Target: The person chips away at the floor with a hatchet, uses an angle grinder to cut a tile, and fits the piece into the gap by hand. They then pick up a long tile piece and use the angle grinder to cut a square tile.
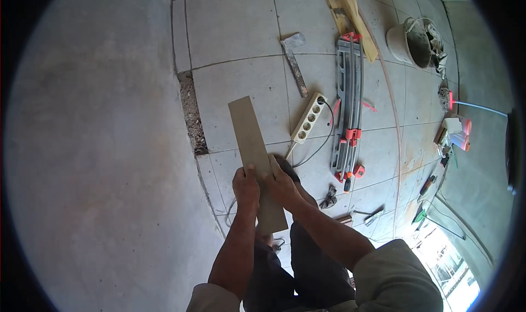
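A long narrow strip of tile [253, 142], greyish beige, is held up in front of my knees in the head view. My left hand [246, 191] grips its left edge, thumb lying on the face. On the opposite edge my right hand [282, 190] is closed around the strip; a pale sliver shows by its fingers, and I cannot make out what it is. To the left of the strip, a rough, untiled gap [192, 114] runs along the foot of the wall.
A tile cutter [348, 109] lies on the tiled floor to the right, near a power strip [309, 118] with a plugged-in cable. Beyond are a hammer-like tool [296, 62], wooden boards [356, 24] and a bucket [404, 44]. A tape measure [359, 171] sits by the cutter.
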`<action>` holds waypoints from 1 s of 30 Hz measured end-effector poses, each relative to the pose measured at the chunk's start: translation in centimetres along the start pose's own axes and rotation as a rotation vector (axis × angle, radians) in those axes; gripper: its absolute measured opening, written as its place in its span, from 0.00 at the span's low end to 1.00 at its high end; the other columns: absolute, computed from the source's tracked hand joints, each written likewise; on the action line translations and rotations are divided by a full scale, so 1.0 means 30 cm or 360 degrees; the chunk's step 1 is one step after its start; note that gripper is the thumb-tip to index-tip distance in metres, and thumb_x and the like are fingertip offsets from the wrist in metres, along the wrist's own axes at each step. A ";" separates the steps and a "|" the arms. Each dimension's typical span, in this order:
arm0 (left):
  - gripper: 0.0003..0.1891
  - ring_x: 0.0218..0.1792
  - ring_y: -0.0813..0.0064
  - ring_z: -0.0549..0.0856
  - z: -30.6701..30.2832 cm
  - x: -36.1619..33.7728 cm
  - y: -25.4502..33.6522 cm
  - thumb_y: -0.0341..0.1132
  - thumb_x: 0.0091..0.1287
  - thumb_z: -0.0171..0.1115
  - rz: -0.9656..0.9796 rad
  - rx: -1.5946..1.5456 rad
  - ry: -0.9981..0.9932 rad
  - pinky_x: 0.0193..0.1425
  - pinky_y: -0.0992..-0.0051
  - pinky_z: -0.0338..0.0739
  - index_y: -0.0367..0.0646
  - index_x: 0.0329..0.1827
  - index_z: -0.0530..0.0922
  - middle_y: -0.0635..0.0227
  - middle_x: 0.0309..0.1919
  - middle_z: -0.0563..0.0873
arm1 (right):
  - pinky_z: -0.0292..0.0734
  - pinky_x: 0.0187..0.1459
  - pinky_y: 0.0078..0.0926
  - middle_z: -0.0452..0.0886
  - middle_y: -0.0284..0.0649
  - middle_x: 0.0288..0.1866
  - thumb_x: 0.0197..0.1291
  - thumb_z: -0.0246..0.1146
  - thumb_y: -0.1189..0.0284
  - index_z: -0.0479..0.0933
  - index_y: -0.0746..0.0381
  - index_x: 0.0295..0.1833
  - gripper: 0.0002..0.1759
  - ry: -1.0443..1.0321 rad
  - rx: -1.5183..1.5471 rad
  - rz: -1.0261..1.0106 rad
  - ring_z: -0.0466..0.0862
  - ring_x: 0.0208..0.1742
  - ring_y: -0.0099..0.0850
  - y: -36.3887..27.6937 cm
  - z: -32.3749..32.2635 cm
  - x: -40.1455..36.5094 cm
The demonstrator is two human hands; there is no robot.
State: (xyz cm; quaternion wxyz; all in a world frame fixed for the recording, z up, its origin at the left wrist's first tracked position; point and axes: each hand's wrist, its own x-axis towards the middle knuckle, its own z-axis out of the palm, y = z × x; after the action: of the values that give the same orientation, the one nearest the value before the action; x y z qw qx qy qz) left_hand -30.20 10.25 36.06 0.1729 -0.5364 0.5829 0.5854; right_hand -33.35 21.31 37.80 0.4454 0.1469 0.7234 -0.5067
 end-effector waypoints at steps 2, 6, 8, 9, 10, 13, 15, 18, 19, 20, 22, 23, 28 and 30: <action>0.20 0.35 0.72 0.79 -0.030 0.001 0.004 0.44 0.72 0.55 0.0124 0.0178 -0.0066 0.41 0.68 0.75 0.31 0.46 0.79 0.61 0.36 0.83 | 0.65 0.67 0.33 0.69 0.63 0.67 0.66 0.54 0.63 0.50 0.72 0.75 0.39 0.0052 0.0168 0.0020 0.71 0.70 0.48 -0.001 0.025 -0.111; 0.20 0.36 0.71 0.80 -0.074 -0.086 0.082 0.44 0.72 0.55 0.0200 0.0134 -0.0089 0.42 0.68 0.75 0.31 0.47 0.79 0.60 0.37 0.83 | 0.66 0.66 0.33 0.70 0.62 0.66 0.66 0.54 0.64 0.52 0.70 0.75 0.37 0.0242 0.0174 -0.0240 0.71 0.69 0.47 -0.016 0.077 -0.206; 0.18 0.34 0.71 0.79 -0.122 -0.166 0.142 0.42 0.71 0.55 0.0252 0.0257 -0.0138 0.40 0.68 0.74 0.30 0.42 0.78 0.59 0.34 0.83 | 0.67 0.65 0.33 0.71 0.61 0.66 0.66 0.54 0.63 0.54 0.69 0.75 0.37 0.0278 0.0242 -0.0259 0.72 0.69 0.46 -0.048 0.102 -0.267; 0.18 0.34 0.71 0.79 -0.146 -0.202 0.155 0.42 0.71 0.55 0.0283 0.0271 -0.0149 0.40 0.68 0.74 0.30 0.42 0.78 0.59 0.34 0.83 | 0.67 0.64 0.32 0.72 0.60 0.65 0.66 0.55 0.63 0.55 0.68 0.75 0.36 0.0294 0.0304 -0.0316 0.73 0.68 0.44 -0.089 0.099 -0.276; 0.18 0.33 0.71 0.79 -0.163 -0.236 0.170 0.42 0.72 0.55 0.0338 0.0247 -0.0194 0.40 0.68 0.74 0.31 0.42 0.78 0.59 0.33 0.82 | 0.68 0.64 0.31 0.73 0.60 0.64 0.66 0.55 0.63 0.56 0.68 0.75 0.36 0.0314 0.0363 -0.0387 0.75 0.66 0.42 -0.132 0.085 -0.280; 0.18 0.33 0.72 0.78 -0.197 -0.358 0.234 0.42 0.72 0.55 0.0455 0.0286 -0.0293 0.40 0.69 0.73 0.31 0.42 0.78 0.61 0.32 0.81 | 0.67 0.64 0.27 0.72 0.52 0.67 0.69 0.54 0.63 0.56 0.66 0.76 0.34 0.0362 0.0355 -0.0312 0.74 0.64 0.33 -0.208 0.041 -0.300; 0.17 0.32 0.73 0.78 -0.209 -0.427 0.258 0.42 0.72 0.55 0.0497 0.0343 -0.0344 0.40 0.69 0.73 0.31 0.42 0.78 0.61 0.31 0.81 | 0.68 0.63 0.27 0.73 0.52 0.66 0.69 0.54 0.63 0.56 0.66 0.76 0.34 0.0393 0.0418 -0.0303 0.75 0.64 0.33 -0.247 0.003 -0.363; 0.17 0.32 0.74 0.77 -0.195 -0.495 0.267 0.41 0.72 0.55 0.0538 0.0348 -0.0451 0.39 0.69 0.73 0.32 0.43 0.77 0.62 0.31 0.80 | 0.69 0.62 0.26 0.74 0.53 0.64 0.69 0.54 0.63 0.56 0.66 0.76 0.34 0.0455 0.0392 -0.0320 0.75 0.63 0.33 -0.259 -0.036 -0.490; 0.17 0.32 0.74 0.77 -0.180 -0.522 0.277 0.42 0.72 0.55 0.0508 0.0306 -0.0458 0.39 0.69 0.73 0.32 0.44 0.77 0.62 0.32 0.80 | 0.70 0.62 0.26 0.75 0.53 0.63 0.69 0.54 0.63 0.56 0.65 0.76 0.34 0.0497 0.0308 -0.0360 0.76 0.63 0.33 -0.248 -0.034 -0.539; 0.17 0.32 0.74 0.76 -0.162 -0.546 0.286 0.42 0.72 0.55 0.0475 0.0263 -0.0466 0.40 0.69 0.72 0.32 0.44 0.77 0.62 0.32 0.79 | 0.70 0.62 0.26 0.75 0.53 0.63 0.69 0.54 0.63 0.56 0.65 0.76 0.34 0.0532 0.0322 -0.0364 0.76 0.63 0.33 -0.223 -0.022 -0.584; 0.18 0.33 0.72 0.77 -0.134 -0.571 0.289 0.43 0.72 0.55 0.0503 0.0360 -0.0496 0.41 0.69 0.72 0.32 0.44 0.76 0.62 0.33 0.79 | 0.73 0.59 0.30 0.80 0.56 0.56 0.67 0.55 0.57 0.60 0.64 0.74 0.35 0.0589 0.0426 -0.0260 0.81 0.58 0.42 -0.161 0.023 -0.687; 0.18 0.34 0.71 0.77 -0.117 -0.574 0.290 0.43 0.72 0.54 0.0528 0.0439 -0.0497 0.42 0.68 0.72 0.32 0.44 0.76 0.61 0.34 0.79 | 0.74 0.57 0.32 0.81 0.56 0.53 0.68 0.54 0.56 0.63 0.65 0.71 0.33 0.0534 0.0490 -0.0171 0.82 0.56 0.42 -0.135 0.034 -0.744; 0.21 0.39 0.64 0.77 0.005 -0.661 0.317 0.47 0.72 0.51 0.0628 0.0664 -0.0605 0.47 0.64 0.72 0.31 0.45 0.75 0.56 0.38 0.79 | 0.76 0.48 0.30 0.82 0.45 0.42 0.70 0.52 0.55 0.74 0.68 0.56 0.25 0.0573 0.0690 0.0193 0.83 0.44 0.30 -0.145 -0.025 -0.934; 0.23 0.40 0.63 0.78 0.067 -0.715 0.333 0.48 0.72 0.50 0.0775 0.0750 -0.0667 0.49 0.62 0.72 0.30 0.45 0.75 0.54 0.39 0.79 | 0.76 0.46 0.32 0.82 0.46 0.38 0.69 0.53 0.53 0.76 0.68 0.49 0.25 0.0654 0.0959 0.0171 0.83 0.42 0.32 -0.141 -0.068 -0.948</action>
State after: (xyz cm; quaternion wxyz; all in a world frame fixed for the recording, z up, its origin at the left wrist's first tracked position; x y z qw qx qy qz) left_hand -31.49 18.47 58.30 0.2626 -0.1969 0.7635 0.5562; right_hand -21.24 28.00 63.10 0.2534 0.4079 0.6074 -0.6328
